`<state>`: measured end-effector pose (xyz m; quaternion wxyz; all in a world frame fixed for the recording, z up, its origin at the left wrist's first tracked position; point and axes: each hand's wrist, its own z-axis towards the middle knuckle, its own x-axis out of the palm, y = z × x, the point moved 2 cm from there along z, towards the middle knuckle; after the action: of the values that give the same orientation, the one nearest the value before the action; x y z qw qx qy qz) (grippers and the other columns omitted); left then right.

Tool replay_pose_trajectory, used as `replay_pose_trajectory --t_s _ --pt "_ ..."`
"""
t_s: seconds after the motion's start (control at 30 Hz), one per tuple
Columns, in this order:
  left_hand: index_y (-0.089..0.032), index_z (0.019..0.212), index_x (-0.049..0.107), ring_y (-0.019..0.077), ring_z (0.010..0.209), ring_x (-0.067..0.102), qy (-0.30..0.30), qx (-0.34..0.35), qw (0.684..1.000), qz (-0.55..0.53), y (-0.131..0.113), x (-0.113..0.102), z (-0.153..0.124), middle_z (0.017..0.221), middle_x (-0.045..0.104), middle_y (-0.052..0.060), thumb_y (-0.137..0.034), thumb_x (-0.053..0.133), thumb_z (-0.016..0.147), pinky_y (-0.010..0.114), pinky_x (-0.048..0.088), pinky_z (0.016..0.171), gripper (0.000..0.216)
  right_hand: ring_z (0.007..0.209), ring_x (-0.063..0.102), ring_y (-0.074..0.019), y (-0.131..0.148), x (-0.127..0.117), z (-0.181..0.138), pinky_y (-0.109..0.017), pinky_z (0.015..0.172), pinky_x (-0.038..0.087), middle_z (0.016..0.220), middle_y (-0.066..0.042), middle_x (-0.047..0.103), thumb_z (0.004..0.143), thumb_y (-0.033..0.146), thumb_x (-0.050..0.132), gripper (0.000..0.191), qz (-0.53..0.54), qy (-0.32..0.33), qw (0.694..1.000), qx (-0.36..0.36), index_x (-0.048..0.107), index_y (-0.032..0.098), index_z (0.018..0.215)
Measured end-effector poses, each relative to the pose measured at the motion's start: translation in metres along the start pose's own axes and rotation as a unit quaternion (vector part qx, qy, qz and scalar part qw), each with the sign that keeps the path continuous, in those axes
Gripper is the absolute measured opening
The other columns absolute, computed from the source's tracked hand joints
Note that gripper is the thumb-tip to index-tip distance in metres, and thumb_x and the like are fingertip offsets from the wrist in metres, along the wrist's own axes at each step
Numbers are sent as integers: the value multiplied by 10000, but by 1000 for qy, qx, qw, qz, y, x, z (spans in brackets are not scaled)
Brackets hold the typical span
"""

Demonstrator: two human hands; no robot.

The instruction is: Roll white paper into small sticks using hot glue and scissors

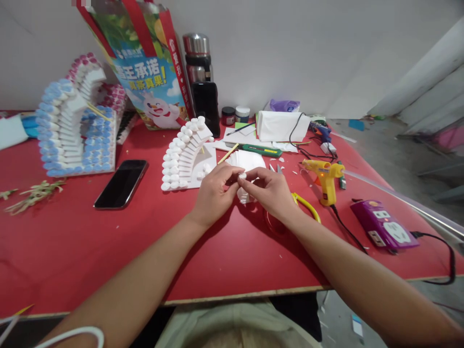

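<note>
Both my hands meet over the red table (108, 241). My left hand (214, 192) and my right hand (270, 190) pinch a small white piece (242, 176) between their fingertips, fingers closed. More white foam or paper (245, 195) shows under the fingers. Just behind them lies a fan of white sheets (250, 159). A white curved stair-like model (185, 152) with rounded white tips stands to the left of my left hand.
A yellow glue gun (325, 179) stands right of my hands, with yellow-handled scissors (306, 205) and a purple power strip (383, 225). A black phone (121, 183) lies left. A blue-tipped model (72, 130), a printed bag (145, 67), a flask (197, 58) and a green knife (261, 151) stand behind.
</note>
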<state>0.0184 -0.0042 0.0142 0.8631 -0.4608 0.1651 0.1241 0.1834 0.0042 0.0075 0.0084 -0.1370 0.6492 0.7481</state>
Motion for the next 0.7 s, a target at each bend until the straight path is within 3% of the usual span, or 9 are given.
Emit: replay_pose_trajectory --t_s 0.17,0.43,0.53,0.63,0.7 --pt "-194 1148 702 175 915 685 11 -52 996 -69 5 3 0 1104 670 71 -122 629 886 303 564 808 281 526 577 -91 3 -6 3 -239 503 441 748 3 670 840 342 755 178 -99 -43 990 -88 697 175 858" --pt "-204 1035 752 180 951 643 16 -6 995 -97 -1 -1 3 1017 647 60 -94 634 862 320 544 852 237 629 564 -114 5 -8 1 -258 600 452 729 0 632 873 236 727 68 -170 -46 963 -204 732 169 879" --pt "-195 1043 767 166 873 636 11 -79 986 -146 0 0 3 998 668 60 -148 679 857 306 536 796 211 664 582 -120 6 -8 1 -260 619 461 790 -19 646 888 205 704 82 -198 -50 951 -233 740 157 945" --pt "-182 1085 765 166 831 658 12 -183 953 -241 5 5 1 1002 729 69 -257 722 869 315 553 790 233 688 599 -123 5 -9 2 -266 644 466 847 -32 669 907 182 670 134 -220 -44 945 -239 746 162 1017" --pt "-178 1097 767 180 866 681 3 -208 939 -273 8 7 1 1045 752 79 -297 756 852 328 563 825 272 707 612 -131 4 -9 3 -277 661 471 860 -37 684 920 194 655 155 -222 -37 947 -227 752 172 1038"
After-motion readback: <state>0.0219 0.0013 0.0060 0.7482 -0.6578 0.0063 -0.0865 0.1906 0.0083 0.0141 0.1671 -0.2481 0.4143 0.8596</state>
